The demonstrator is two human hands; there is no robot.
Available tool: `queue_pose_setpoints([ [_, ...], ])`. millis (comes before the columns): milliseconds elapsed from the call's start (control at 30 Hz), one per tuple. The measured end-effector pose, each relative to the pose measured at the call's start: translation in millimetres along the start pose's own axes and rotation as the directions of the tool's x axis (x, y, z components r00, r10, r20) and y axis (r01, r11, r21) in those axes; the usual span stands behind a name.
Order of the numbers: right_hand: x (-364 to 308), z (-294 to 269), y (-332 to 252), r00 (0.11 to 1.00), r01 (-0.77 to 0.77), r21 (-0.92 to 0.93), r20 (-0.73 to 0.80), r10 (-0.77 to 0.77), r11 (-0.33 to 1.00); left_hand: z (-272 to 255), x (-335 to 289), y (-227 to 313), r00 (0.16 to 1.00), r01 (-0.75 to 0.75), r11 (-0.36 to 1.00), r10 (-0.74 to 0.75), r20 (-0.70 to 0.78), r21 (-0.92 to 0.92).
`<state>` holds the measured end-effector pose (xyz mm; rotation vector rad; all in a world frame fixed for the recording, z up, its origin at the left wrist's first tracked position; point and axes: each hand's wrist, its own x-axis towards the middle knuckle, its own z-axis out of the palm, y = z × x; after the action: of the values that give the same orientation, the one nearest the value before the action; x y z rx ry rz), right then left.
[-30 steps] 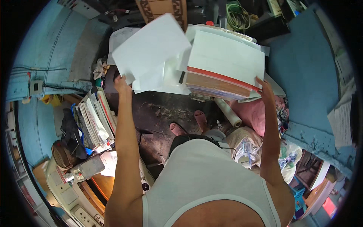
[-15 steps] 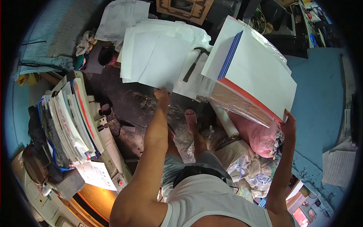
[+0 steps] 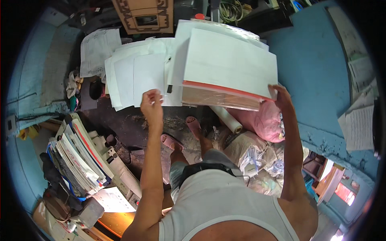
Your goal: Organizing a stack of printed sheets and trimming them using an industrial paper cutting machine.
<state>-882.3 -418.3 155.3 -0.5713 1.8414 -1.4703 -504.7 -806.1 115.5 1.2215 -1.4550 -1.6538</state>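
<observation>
My right hand (image 3: 282,96) is closed on the near right corner of a large white board (image 3: 235,58) with a red front edge. This board lies on top of a thick stack partly wrapped in clear plastic (image 3: 219,99). My left hand (image 3: 152,106) hovers at the near edge of the loose white sheets (image 3: 148,72), its fingers curled in. Whether a sheet is pinched there is hidden. Between the sheets and the stack, the dark handle end of a hammer (image 3: 169,88) shows. Most of the hammer is covered by the stack.
A white roll (image 3: 227,120) and a pink sack (image 3: 259,122) lie below the stack, beside clear plastic bags (image 3: 257,164). To the left, a machine (image 3: 120,168) carries a pile of papers and boards (image 3: 78,156). A cut-out brown panel (image 3: 146,18) stands at the back.
The stack and its top board have shifted left, over the hammer, and the blue edges no longer show. My left hand has risen, its fingers curled above the sheets' edge.
</observation>
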Motion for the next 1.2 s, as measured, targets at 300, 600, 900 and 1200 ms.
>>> queue_pose_setpoints([
  [300,32.7,65.6,-102.8,0.941,-0.322,0.320,0.003,0.339,0.891,174.5,-118.5,62.4,0.489,0.760,0.607,-0.296,0.820,-0.235],
  [600,29.5,56.0,-93.1,0.919,-0.379,0.340,0.029,0.393,0.861,207.2,-142.5,65.8,0.425,0.821,0.563,-0.494,0.759,-0.093],
  [900,35.4,57.5,-80.0,0.944,-0.325,0.369,0.073,0.321,0.871,170.3,-54.5,62.6,0.890,0.355,0.427,-0.426,0.161,-0.832],
  [1200,32.7,61.5,-25.5,0.966,-0.249,0.406,0.042,0.254,0.880,72.7,38.4,77.2,0.866,0.494,0.824,-0.496,0.070,-0.277],
])
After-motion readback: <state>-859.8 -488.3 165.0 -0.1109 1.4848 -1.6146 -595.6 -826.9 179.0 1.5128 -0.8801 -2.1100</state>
